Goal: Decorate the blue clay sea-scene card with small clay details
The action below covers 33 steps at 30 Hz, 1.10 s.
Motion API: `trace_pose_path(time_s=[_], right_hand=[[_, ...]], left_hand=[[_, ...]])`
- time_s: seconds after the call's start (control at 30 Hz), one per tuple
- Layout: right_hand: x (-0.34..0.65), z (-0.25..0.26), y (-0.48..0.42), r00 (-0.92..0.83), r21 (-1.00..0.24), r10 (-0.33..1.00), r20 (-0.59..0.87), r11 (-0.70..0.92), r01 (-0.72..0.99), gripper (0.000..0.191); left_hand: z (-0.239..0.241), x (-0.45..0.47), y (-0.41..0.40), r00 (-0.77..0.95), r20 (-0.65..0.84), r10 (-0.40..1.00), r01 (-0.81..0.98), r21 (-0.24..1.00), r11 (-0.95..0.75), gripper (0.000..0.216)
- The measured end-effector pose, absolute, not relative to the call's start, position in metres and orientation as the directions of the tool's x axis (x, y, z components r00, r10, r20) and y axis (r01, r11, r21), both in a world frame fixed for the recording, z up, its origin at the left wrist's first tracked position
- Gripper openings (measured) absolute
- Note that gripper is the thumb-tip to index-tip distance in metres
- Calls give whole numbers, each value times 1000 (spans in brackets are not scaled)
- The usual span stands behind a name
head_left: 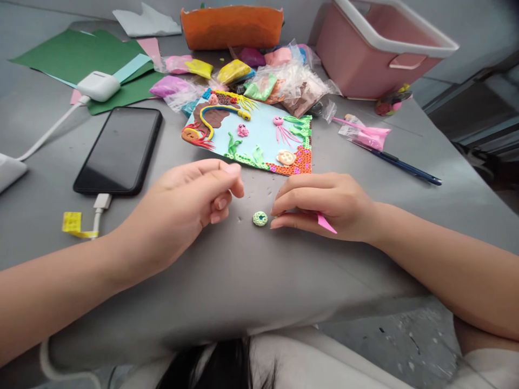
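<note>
A small pale green clay disc [260, 218] with dark dots lies on the grey table [227, 270] between my two hands. My left hand [190, 208] hovers just left of it, thumb and forefinger pinched together, the other fingers curled; whether anything sits in the pinch I cannot see. My right hand [324, 205] rests just right of the disc, fingers closed round a pink clay tool [326, 223] whose pointed end sticks out under the palm. Beyond both hands lies a light blue card [259, 132] with a clay sea scene: jellyfish, seaweed, coral.
A black phone [119, 148] on a charging cable lies at left, with a white earbud case [98, 85] and green paper [77, 56] behind. Bags of coloured clay [279, 81], an orange pouch [231, 26] and a pink bin [377, 51] stand at the back. A blue pen [405, 166] lies right.
</note>
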State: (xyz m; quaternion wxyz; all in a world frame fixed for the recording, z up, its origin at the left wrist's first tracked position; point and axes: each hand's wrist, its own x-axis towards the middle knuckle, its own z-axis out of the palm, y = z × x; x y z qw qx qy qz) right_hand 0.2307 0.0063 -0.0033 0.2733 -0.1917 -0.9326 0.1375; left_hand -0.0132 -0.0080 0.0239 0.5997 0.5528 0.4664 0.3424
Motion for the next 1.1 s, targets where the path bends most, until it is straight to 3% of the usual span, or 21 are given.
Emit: trace_pose_path(time_s=[0.07,0.13,0.23,0.33,0.53,1.1], right_hand=[[231,-4,7,-773,-370,437,460,886,281,6],[231,-4,7,-772,-375,430,467,888,268,11],[231,-6,8,-777,-384,413,476,892,239,12],[230,-9,9,-769,-396,408,493,892,219,11],[229,-9,8,-765,-435,432,479,873,221,15],[228,-11,5,-752,-483,450,482,852,200,12]], left_hand=[[20,-17,-9,414,4,910,354,921,-165,22],[15,-19,-10,520,179,835,505,724,-470,26],[7,-19,-7,631,233,740,582,489,-650,37],[3,-17,-4,670,182,720,603,433,-670,33],[3,-16,0,688,153,710,577,478,-662,17],[4,-18,-3,713,136,688,551,498,-669,23]])
